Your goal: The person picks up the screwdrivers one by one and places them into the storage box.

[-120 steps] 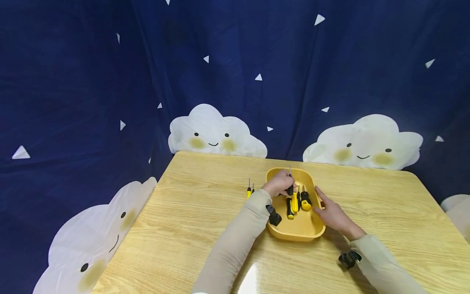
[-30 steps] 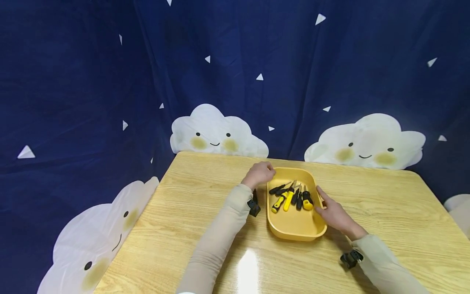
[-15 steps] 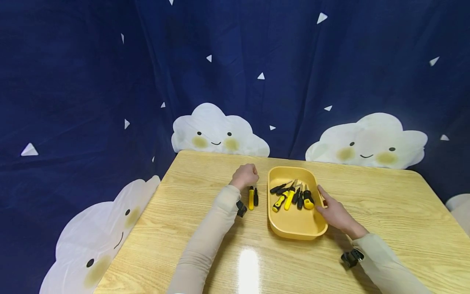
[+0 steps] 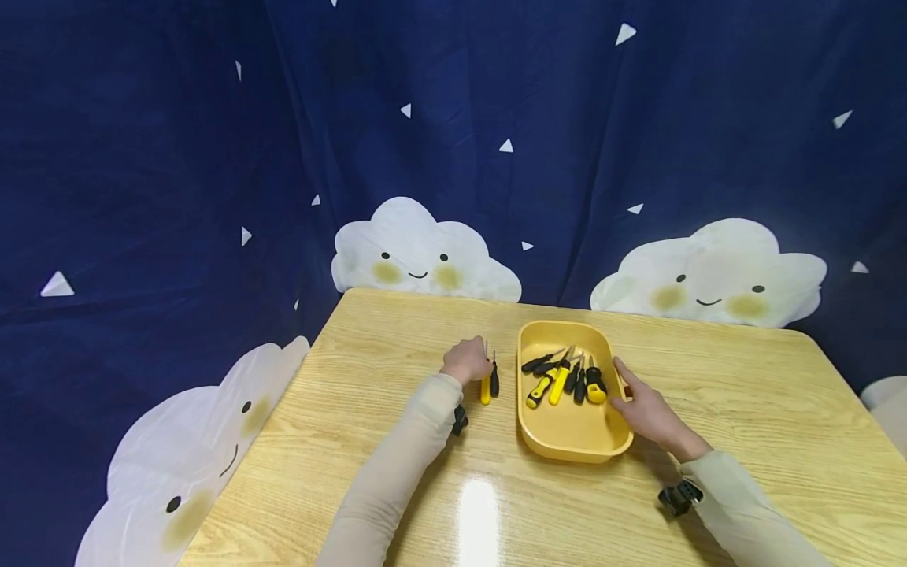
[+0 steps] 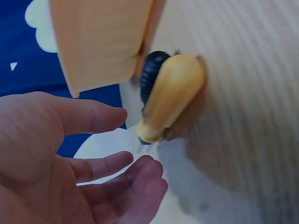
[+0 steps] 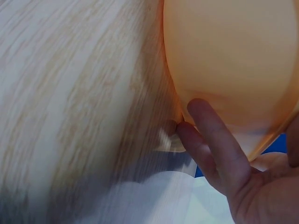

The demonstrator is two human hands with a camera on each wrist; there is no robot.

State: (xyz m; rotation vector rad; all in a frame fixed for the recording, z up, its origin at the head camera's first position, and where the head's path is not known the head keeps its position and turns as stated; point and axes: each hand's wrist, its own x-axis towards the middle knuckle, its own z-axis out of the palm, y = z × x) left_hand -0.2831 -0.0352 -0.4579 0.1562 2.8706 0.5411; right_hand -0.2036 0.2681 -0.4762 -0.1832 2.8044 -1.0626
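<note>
On the table, just left of a yellow plastic bin (image 4: pixel 567 433), lie a yellow-handled screwdriver (image 4: pixel 485 389) and a black-handled one (image 4: pixel 494 383). My left hand (image 4: pixel 466 361) is beside the yellow handle. In the left wrist view its thumb and fingers (image 5: pixel 110 163) are spread apart, with a gap between them and the yellow handle (image 5: pixel 177 88). My right hand (image 4: pixel 646 409) holds the bin's right side. The right wrist view shows fingers (image 6: pixel 219 144) against the outer wall, with the thumb near the rim, partly out of frame.
Inside the bin lie several screwdrivers with black or yellow handles (image 4: pixel 558 386), grouped toward its far half. The wooden table (image 4: pixel 397 346) has its far edge against a dark blue curtain (image 4: pixel 453 157) with printed clouds.
Four seconds ago my left hand held a black-handled screwdriver over the bin. It has since moved left, out to the two screwdrivers on the table. The right hand has stayed at the bin.
</note>
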